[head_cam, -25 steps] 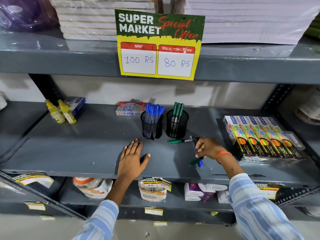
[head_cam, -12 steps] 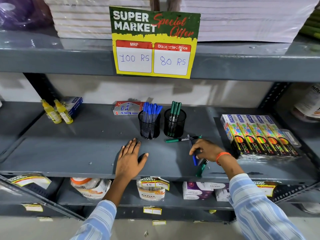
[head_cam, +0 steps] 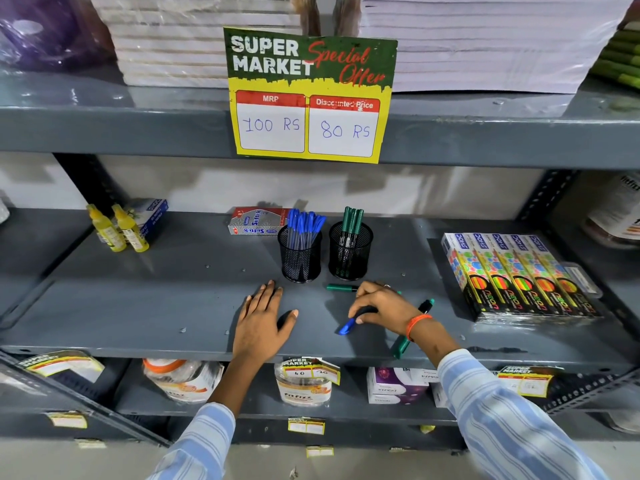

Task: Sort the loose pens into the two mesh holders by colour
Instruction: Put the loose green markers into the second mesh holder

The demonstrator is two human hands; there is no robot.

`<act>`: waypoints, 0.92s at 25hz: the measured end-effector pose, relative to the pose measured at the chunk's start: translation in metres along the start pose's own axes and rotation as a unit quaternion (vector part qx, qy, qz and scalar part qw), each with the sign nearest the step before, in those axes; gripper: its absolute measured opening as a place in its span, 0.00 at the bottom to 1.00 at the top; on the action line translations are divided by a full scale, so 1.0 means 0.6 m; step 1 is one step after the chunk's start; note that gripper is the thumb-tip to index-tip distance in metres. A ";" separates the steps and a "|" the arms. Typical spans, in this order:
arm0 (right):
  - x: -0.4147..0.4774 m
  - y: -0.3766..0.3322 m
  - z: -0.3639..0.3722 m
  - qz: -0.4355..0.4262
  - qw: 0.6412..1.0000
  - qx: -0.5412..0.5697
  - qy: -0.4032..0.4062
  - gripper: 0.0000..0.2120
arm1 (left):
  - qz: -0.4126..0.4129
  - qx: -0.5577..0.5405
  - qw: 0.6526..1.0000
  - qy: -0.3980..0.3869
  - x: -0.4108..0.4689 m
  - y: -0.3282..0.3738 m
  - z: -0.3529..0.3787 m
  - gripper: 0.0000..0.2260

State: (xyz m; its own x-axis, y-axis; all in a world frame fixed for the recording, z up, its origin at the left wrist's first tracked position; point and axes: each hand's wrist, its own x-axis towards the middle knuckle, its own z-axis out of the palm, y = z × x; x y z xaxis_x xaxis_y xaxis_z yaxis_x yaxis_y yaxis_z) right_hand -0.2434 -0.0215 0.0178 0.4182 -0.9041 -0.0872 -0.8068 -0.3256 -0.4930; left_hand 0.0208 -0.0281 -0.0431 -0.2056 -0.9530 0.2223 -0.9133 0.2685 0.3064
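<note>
Left hand (head_cam: 260,317) flat on the grey metal shelf (head_cam: 138,306), palm down, fingers spread, nothing in its grip; right hand (head_cam: 382,303) curled over, grip closed around a blue-capped ballpoint pen (head_cam: 347,326), whose cap end pokes out from the fingers toward the shelf's front edge; I see an orange band (head_cam: 416,325) on that wrist; a green marker with a black barrel (head_cam: 342,287) lies on the shelf just behind the knuckles, partly hidden by them; a second green marker (head_cam: 412,329) lies slantwise under the wrist, one end near the shelf's front lip; behind the hands stand two black wire-mesh cups, side by side; the left mesh holder (head_cam: 300,258) is packed with blue pens (head_cam: 304,225), the right mesh holder (head_cam: 350,252) carries a few green markers (head_cam: 352,220) upright; off to the right lies a wrapped pack of neon crayon boxes (head_cam: 512,275); far left, two yellow bottles (head_cam: 116,228).
</note>
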 end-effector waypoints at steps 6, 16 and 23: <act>0.010 -0.009 -0.004 -0.037 0.991 0.110 0.071 0.07 | 0.001 -0.004 1.000 0.001 -0.001 0.000 0.000 0.34; 0.040 -0.098 -0.070 -0.004 0.871 0.370 0.322 0.12 | -0.001 -0.006 1.000 0.007 0.000 0.000 0.000 0.34; 0.095 -0.161 -0.094 -0.018 0.859 0.304 0.412 0.22 | -0.004 0.009 1.000 -0.006 0.001 0.002 -0.003 0.35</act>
State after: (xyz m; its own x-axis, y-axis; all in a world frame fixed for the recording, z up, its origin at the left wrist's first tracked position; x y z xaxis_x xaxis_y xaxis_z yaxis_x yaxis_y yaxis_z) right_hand -0.1650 -0.0568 0.1092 -0.2020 -0.8667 0.4562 -0.3278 -0.3790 -0.8654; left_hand 0.0202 -0.0284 -0.0412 -0.2021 -0.9570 0.2081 -0.9211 0.2580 0.2917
